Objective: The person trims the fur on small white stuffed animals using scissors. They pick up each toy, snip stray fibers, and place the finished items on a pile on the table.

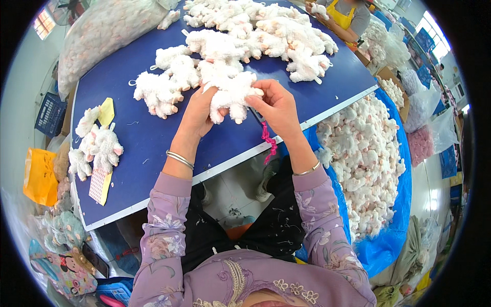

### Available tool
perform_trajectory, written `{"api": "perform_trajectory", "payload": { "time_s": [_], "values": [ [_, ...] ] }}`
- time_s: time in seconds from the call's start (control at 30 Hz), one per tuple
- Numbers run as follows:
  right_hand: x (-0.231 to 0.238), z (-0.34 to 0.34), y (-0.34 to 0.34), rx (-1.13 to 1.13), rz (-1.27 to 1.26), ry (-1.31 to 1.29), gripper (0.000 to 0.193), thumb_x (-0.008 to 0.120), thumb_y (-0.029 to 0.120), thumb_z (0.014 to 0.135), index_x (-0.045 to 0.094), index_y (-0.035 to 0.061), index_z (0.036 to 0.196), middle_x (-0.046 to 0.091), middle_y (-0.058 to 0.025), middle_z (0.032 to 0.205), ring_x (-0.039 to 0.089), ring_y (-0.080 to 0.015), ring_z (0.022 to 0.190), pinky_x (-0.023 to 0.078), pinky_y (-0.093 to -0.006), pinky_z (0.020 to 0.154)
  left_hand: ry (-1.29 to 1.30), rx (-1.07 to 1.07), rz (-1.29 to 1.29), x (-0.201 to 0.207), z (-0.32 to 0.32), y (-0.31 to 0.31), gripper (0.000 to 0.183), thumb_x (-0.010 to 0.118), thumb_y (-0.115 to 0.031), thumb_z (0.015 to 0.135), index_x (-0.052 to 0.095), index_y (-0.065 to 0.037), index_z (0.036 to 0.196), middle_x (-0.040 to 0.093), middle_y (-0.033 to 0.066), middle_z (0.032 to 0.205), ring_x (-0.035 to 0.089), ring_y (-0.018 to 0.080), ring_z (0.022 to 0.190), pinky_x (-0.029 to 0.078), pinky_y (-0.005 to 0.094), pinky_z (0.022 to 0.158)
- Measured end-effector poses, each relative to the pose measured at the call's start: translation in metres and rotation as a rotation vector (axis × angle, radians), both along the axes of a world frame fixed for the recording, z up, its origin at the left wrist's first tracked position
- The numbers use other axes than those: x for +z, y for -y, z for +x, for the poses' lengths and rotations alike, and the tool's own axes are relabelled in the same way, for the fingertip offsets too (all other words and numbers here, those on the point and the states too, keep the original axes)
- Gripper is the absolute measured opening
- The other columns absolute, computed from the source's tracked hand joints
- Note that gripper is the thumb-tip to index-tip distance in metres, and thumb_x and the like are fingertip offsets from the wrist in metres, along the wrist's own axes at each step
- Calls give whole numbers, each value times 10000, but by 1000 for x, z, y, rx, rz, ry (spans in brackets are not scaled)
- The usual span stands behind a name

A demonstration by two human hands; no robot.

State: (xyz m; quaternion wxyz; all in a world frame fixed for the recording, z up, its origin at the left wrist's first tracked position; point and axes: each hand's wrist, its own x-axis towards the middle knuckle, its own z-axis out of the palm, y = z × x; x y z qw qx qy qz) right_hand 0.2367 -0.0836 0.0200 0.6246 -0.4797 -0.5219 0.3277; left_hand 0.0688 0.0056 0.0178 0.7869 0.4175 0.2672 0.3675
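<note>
Over the front part of the blue table I hold a small white plush toy with pinkish feet. My left hand is closed around its left side, the thumb on the fur. The fingers of my right hand pinch its right side. Beneath that palm part of a dark metal tool shows, mostly hidden; a knotted pink cord dangles next to it over the table's edge. Just beyond my hands lies a heap of similar white plush toys, several with white loops.
The blue table has a pale metal edge. On its left lie several plush toys and a dotted sticker sheet. A blue sack full of toys stands right. A large clear bag rests far left. A co-worker holds a toy far right.
</note>
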Motion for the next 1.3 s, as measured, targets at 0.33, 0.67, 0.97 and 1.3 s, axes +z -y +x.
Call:
{"api": "perform_trajectory", "payload": {
  "time_s": [0.33, 0.67, 0.97, 1.3],
  "values": [
    [2, 2, 10, 136, 85, 259, 165, 699, 56, 834, 591, 6, 948, 582, 16, 775, 503, -31, 670, 432, -193, 601, 44, 19, -57, -27, -2, -19, 253, 463, -200, 972, 526, -9, 1125, 623, 46, 779, 546, 54, 488, 402, 161, 353],
    [6, -3, 8, 27, 98, 184, 183, 685, 58, 830, 569, -4, 956, 625, -25, 747, 567, -38, 641, 457, -202, 575, -10, -13, -47, -27, 2, -9, 231, 488, -195, 961, 583, -8, 1059, 637, 33, 733, 499, 30, 408, 374, 141, 316],
    [19, -10, 19, -71, 2, 327, 141, 698, 80, 786, 596, -6, 832, 579, -9, 620, 535, -45, 570, 436, -211, 513, -5, 155, -24, -27, -3, -22, 262, 559, -110, 908, 559, -19, 1154, 648, 42, 785, 565, 61, 497, 420, 190, 371],
    [14, -1, 14, -53, -79, 139, 138, 668, 71, 825, 570, -20, 858, 623, -13, 695, 515, -10, 613, 412, -190, 524, 1, 122, -51, -2, -2, -10, 332, 578, -258, 922, 573, 13, 1115, 650, 42, 803, 540, 44, 488, 387, 165, 362]
  ]
}}
